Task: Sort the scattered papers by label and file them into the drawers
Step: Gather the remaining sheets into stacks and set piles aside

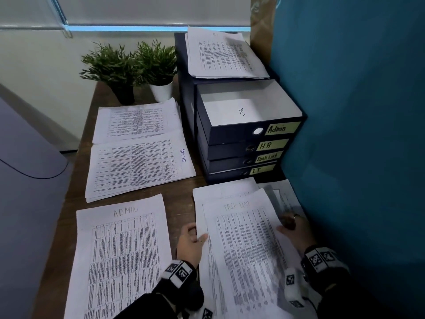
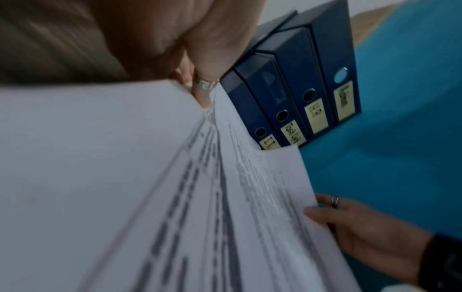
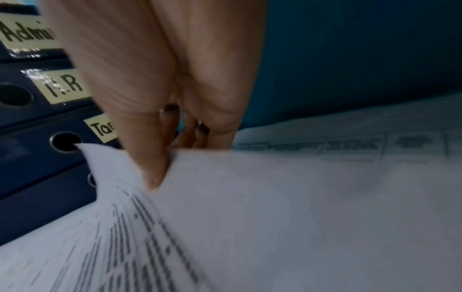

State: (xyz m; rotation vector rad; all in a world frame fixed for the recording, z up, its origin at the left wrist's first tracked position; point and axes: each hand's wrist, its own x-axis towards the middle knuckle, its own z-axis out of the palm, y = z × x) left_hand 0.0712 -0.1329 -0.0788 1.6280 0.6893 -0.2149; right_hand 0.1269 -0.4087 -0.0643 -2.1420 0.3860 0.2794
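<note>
Both hands pinch one sheet: left hand (image 1: 189,241) grip on its left edge, thumb on top; right hand (image 1: 295,227) grip on the right edge, thumb over, fingers under. The sheet is the Task List sheet (image 1: 246,245), lifted off the unsorted stack (image 1: 226,188) at the near right of the desk (image 1: 181,199). Step in hand looks like sorting, not filing. Likely next: carry it left-back to the Task List pile (image 1: 138,166), clearing the ADMIN pile (image 1: 119,256). Drawer unit (image 1: 243,148) stands behind, Admin drawer (image 1: 250,116) pulled open, the rest closed. Hidden: labels on the sheets under the lifted one, on the far-left pile (image 1: 135,120), and on the pile on top of the unit (image 1: 225,56); wrist views blurred, print unreadable.
</note>
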